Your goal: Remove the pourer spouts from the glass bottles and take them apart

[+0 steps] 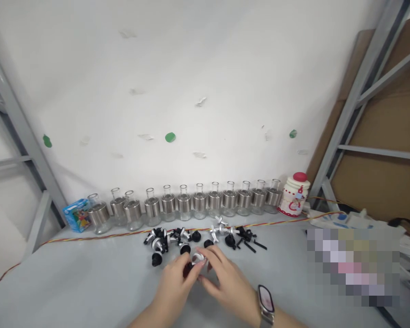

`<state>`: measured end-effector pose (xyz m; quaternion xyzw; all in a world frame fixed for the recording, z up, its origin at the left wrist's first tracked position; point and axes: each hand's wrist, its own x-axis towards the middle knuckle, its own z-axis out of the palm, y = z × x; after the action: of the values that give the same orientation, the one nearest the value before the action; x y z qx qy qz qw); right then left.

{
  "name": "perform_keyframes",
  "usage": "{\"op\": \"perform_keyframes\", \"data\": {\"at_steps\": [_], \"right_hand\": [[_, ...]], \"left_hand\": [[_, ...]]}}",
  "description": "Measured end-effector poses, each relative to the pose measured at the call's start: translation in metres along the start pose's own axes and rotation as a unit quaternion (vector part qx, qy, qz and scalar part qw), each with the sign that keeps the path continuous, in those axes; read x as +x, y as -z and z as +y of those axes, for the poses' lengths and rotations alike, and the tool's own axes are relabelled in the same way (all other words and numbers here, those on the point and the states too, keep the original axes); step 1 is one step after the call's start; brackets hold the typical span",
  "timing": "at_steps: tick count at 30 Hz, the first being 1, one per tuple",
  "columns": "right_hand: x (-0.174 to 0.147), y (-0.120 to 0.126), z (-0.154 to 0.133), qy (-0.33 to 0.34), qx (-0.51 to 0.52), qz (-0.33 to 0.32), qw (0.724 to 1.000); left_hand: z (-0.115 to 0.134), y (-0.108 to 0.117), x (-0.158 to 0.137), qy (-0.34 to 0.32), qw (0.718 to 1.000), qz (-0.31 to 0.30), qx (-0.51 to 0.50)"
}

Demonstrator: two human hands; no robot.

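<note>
As two hands (174,280) (227,278) hold one fitting (198,258), twelve bottles (199,199)

Scuffed white wall (225,68), green patches (170,137); grey metal posts (13,114) either side; brown cardboard (389,127) right; grey tabletop (99,278).

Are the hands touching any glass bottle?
No, the left hand and right hand are around a small silver piece, clear of the bottles.
</note>
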<state>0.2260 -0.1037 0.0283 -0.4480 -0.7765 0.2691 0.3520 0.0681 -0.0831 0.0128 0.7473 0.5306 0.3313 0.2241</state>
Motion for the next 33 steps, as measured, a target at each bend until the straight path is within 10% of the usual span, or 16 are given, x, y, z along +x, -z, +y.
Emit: {"op": "perform_keyframes", "data": {"at_steps": [13,22,33], "right_hand": [[0.006,0.000,0.016,-0.055,0.155,-0.076,0.983],[0.012,0.001,0.018,-0.150,0.445,-0.178,0.865],[0.005,0.008,0.021,-0.160,0.495,-0.266,0.811]], "left_hand": [[0.000,0.011,-0.002,-0.161,0.977,-0.133,0.053],[-0.004,0.017,0.000,-0.153,0.984,-0.092,-0.005],[0.013,0.020,-0.006,-0.142,0.979,-0.140,-0.046]]}}
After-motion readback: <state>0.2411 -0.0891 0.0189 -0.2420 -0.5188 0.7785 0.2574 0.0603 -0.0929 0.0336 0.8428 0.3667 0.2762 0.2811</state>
